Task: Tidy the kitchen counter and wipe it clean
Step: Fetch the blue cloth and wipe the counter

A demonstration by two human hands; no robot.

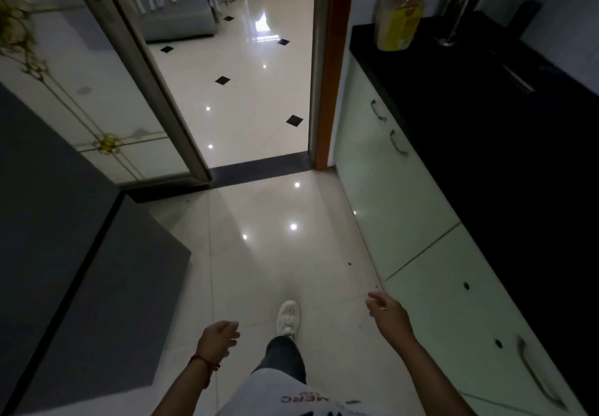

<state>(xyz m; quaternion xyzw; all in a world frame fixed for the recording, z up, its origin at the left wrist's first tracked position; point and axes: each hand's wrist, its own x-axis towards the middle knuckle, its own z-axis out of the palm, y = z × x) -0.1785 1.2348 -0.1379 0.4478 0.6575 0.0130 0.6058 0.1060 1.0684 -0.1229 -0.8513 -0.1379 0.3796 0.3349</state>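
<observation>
- The black kitchen counter [479,117] ran along the right side of the view, above pale cabinet doors [392,195] with metal handles.
- At the counter's far end stood a yellow-labelled bottle [400,13], and just beside it, further from the doorway, a metal utensil holder [460,10]; both were blurred.
- The left hand [217,339] hung over the glossy tiled floor [259,214], well apart from the counter, fingers loosely curled and holding nothing, with a red string round its wrist.
- The right hand [387,313] hung in front of the cabinet doors below the counter's edge, fingers slackly bent and empty, touching nothing.
- A white shoe [287,316] stood on the floor between the two hands.
- Across the floor from the counter was a dark grey surface [64,253].
- Beyond the counter's far end an open doorway [259,91] showed a brighter room with black diamond tiles.
</observation>
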